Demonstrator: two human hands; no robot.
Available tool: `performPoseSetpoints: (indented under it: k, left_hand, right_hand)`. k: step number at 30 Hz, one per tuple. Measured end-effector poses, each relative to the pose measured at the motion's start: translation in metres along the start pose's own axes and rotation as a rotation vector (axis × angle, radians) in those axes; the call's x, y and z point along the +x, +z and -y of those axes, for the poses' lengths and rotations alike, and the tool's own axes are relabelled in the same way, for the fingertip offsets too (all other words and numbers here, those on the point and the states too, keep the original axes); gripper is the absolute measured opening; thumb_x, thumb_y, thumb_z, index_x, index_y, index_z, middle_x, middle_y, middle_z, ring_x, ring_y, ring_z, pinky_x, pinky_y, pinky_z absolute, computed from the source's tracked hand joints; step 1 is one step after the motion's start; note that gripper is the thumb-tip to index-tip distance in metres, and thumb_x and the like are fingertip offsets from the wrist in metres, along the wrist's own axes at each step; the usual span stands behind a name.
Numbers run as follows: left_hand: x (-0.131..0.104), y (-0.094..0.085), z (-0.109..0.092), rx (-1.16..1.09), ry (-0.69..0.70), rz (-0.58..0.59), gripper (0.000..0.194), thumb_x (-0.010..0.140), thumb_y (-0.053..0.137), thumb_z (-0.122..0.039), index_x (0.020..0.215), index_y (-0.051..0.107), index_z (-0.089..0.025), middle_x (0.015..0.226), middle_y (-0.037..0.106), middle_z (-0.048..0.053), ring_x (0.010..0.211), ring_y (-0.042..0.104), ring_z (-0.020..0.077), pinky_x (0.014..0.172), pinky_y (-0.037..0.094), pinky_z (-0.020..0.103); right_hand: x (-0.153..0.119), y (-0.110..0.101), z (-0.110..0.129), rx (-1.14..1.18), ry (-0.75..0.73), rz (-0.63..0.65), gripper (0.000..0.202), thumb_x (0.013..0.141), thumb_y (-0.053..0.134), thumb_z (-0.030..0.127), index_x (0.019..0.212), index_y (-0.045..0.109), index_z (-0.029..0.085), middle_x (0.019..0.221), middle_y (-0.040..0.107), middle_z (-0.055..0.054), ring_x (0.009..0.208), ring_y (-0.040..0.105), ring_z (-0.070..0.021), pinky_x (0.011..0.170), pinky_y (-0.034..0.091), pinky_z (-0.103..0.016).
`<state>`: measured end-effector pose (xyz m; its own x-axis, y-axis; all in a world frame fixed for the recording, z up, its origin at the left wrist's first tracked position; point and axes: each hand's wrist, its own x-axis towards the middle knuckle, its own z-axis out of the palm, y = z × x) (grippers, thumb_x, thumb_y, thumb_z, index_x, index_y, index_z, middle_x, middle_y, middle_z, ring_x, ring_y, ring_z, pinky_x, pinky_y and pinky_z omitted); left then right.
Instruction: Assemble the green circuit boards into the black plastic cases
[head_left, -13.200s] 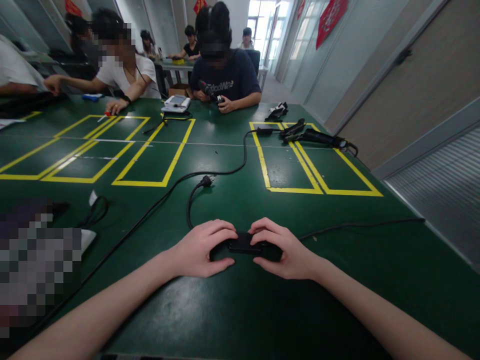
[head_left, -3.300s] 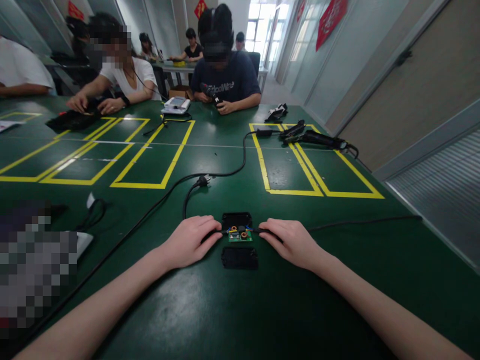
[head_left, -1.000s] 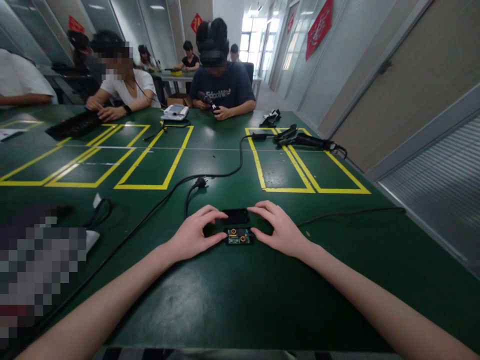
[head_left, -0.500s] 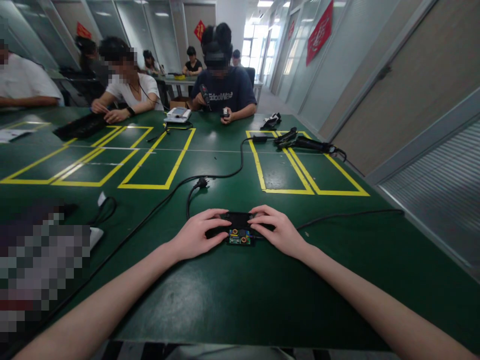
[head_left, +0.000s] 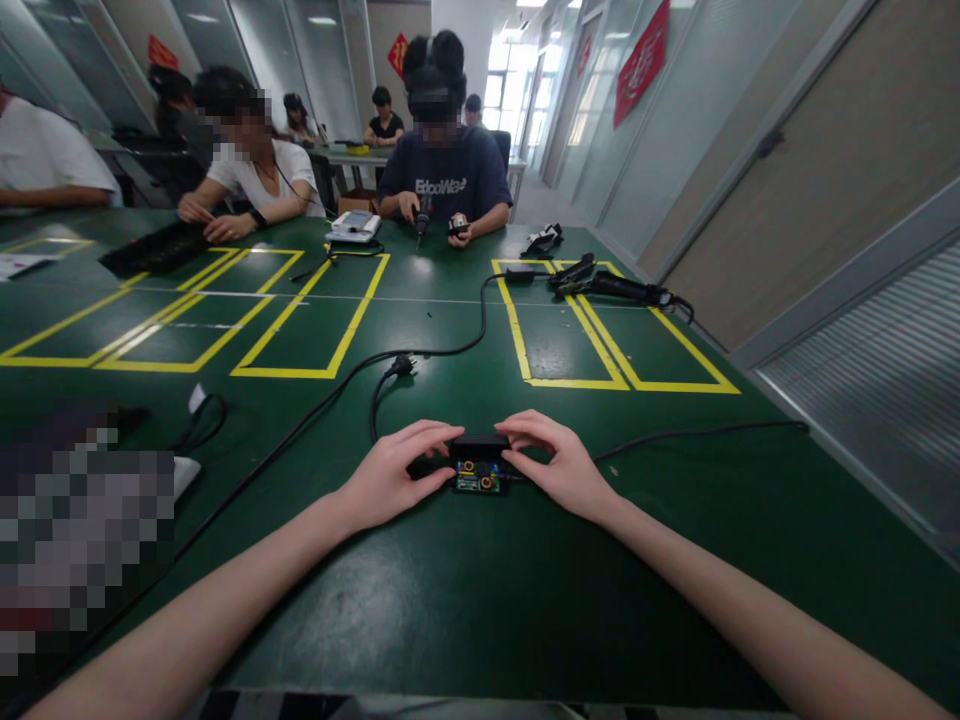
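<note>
A green circuit board (head_left: 478,476) with copper coils lies in a small black case in front of me. Behind it stands a black case cover (head_left: 480,447), tilted up along the board's far edge. My left hand (head_left: 396,470) holds the cover's left end between fingers and thumb, with the thumb close to the board. At the right end, my right hand (head_left: 551,460) pinches the same cover. The fingertips partly hide both ends. Black cable comes out of the case on either side.
A black cable with a plug (head_left: 403,366) crosses the green table (head_left: 360,600). Yellow tape frames (head_left: 285,374) mark its far part. A folded black device (head_left: 611,285) lies far right. Across the table, a person holds a power drill (head_left: 423,215). A pixelated patch covers the left side.
The cover has tipped from leaning back to more upright behind the board, and my fingers have moved with it. The co-worker opposite has lowered the drill.
</note>
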<state>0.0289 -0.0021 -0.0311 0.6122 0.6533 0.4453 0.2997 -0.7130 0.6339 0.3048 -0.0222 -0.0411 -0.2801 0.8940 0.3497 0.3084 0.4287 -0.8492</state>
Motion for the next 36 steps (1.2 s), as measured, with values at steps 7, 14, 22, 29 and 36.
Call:
performPoseSetpoints:
  k: [7, 14, 22, 29, 36]
  left_hand:
    - [0.0, 0.001, -0.004, 0.024, 0.097, 0.014, 0.024, 0.099, 0.062, -0.016, 0.121, 0.069, -0.018, 0.109, 0.073, 0.009, 0.096, 0.073, 0.0169, 0.086, 0.062, 0.028]
    - [-0.001, -0.003, -0.006, 0.056, 0.1, 0.09, 0.032, 0.094, 0.062, -0.018, 0.126, 0.068, -0.019, 0.113, 0.072, 0.012, 0.102, 0.072, 0.021, 0.089, 0.062, 0.033]
    - [0.0, 0.001, -0.007, 0.092, 0.103, 0.173, 0.024, 0.091, 0.069, -0.021, 0.114, 0.067, -0.019, 0.115, 0.073, 0.011, 0.103, 0.07, 0.0224, 0.09, 0.058, 0.035]
    - [0.002, 0.012, -0.014, 0.17, 0.044, 0.138, 0.017, 0.084, 0.067, -0.02, 0.1, 0.061, -0.02, 0.107, 0.075, 0.008, 0.095, 0.07, 0.0237, 0.083, 0.053, 0.036]
    - [0.013, 0.018, -0.01, 0.453, 0.058, 0.231, 0.032, 0.085, 0.067, -0.024, 0.115, 0.06, -0.016, 0.102, 0.071, 0.01, 0.094, 0.066, 0.0277, 0.081, 0.051, 0.039]
  right_hand:
    - [-0.003, -0.009, 0.011, -0.056, -0.165, 0.172, 0.019, 0.092, 0.074, 0.022, 0.111, 0.075, 0.022, 0.112, 0.073, -0.01, 0.102, 0.071, -0.022, 0.093, 0.06, -0.04]
    - [-0.008, -0.005, 0.012, -0.102, -0.229, 0.245, 0.024, 0.093, 0.07, 0.015, 0.115, 0.074, 0.024, 0.12, 0.071, -0.011, 0.11, 0.07, -0.0225, 0.096, 0.059, -0.041]
    - [-0.01, -0.004, 0.016, -0.236, -0.307, 0.3, 0.032, 0.091, 0.069, 0.014, 0.122, 0.071, 0.023, 0.126, 0.07, -0.013, 0.117, 0.069, -0.0229, 0.097, 0.059, -0.038]
    - [-0.011, -0.004, 0.011, -0.442, -0.381, 0.309, 0.035, 0.09, 0.072, 0.021, 0.125, 0.067, 0.022, 0.122, 0.073, -0.014, 0.107, 0.07, -0.0256, 0.089, 0.057, -0.043]
    - [-0.007, 0.002, 0.017, -0.649, -0.385, 0.341, 0.039, 0.1, 0.057, 0.026, 0.137, 0.06, 0.013, 0.118, 0.072, -0.017, 0.097, 0.066, -0.0277, 0.081, 0.053, -0.042]
